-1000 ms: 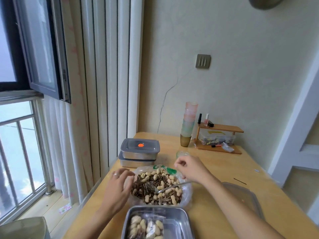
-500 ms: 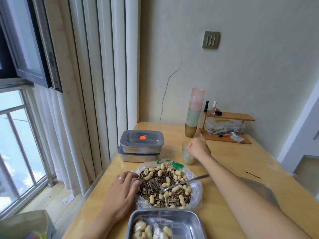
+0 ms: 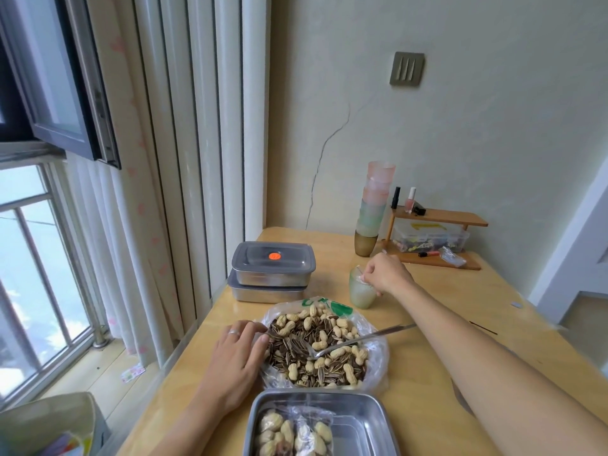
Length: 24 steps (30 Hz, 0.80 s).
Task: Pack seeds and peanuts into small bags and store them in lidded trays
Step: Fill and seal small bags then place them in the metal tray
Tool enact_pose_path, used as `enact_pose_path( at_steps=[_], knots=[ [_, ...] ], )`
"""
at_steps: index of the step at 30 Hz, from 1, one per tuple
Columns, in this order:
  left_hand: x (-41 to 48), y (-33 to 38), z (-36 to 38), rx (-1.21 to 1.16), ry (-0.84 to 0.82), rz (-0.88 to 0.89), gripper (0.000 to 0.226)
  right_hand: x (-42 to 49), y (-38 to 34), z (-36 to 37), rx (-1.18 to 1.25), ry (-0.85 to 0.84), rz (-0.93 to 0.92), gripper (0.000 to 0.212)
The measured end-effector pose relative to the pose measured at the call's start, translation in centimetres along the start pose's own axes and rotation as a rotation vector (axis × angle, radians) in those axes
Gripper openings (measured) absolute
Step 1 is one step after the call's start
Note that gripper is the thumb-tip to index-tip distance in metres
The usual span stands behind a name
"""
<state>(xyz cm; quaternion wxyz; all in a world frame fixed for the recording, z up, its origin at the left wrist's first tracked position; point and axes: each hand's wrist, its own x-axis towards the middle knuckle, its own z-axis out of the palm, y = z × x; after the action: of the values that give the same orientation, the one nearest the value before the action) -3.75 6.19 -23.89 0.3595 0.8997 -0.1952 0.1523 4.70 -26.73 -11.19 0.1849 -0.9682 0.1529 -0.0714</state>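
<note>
The open steel tray (image 3: 362, 419) at bottom centre is cut off by the lower edge, as are the small bags of peanuts (image 3: 292, 434) in it. The right hand (image 3: 386, 274) has its fingertips at the rim of the green cup (image 3: 362, 292); whether they pinch anything there is too small to tell. The lower lidded tray (image 3: 269, 292) is mostly covered by the upper one (image 3: 273, 268). At lower left a container (image 3: 49, 422) runs out of frame. What fills the clear box (image 3: 431, 240) cannot be made out.

Brushed-metal tray (image 3: 368, 419), glossy wooden table (image 3: 427, 386)
</note>
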Motion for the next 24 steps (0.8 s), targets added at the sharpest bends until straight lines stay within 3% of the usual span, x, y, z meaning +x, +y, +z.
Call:
enact_pose_path(
  at_steps=[2,9,13,17,20,24],
  knots=[
    [0.0,0.0,0.0,0.001,0.0,-0.004,0.047,0.5,0.1,-0.1,-0.005,0.064,-0.015,0.038],
    [-0.1,0.1,-0.2,-0.004,0.029,0.001,0.047,0.3,0.6,0.0,0.052,0.062,0.007,0.03],
    [-0.5,0.7,-0.8,-0.058,0.123,-0.024,0.042,-0.6,1.0,-0.3,0.182,0.252,-0.03,0.025],
    [-0.3,2.7,-2.2,-0.086,0.214,0.036,0.037,-4.2,-0.5,-1.4,0.344,0.44,-0.203,0.017],
    [1.2,5.2,-2.5,-0.171,0.213,0.059,0.034,-7.6,-1.9,-0.6,0.528,0.293,-0.266,0.015],
    [4.3,7.6,-1.6,-0.479,0.084,-0.068,0.045,-10.7,-2.8,2.2,0.847,0.0,-0.251,0.014]
  ],
)
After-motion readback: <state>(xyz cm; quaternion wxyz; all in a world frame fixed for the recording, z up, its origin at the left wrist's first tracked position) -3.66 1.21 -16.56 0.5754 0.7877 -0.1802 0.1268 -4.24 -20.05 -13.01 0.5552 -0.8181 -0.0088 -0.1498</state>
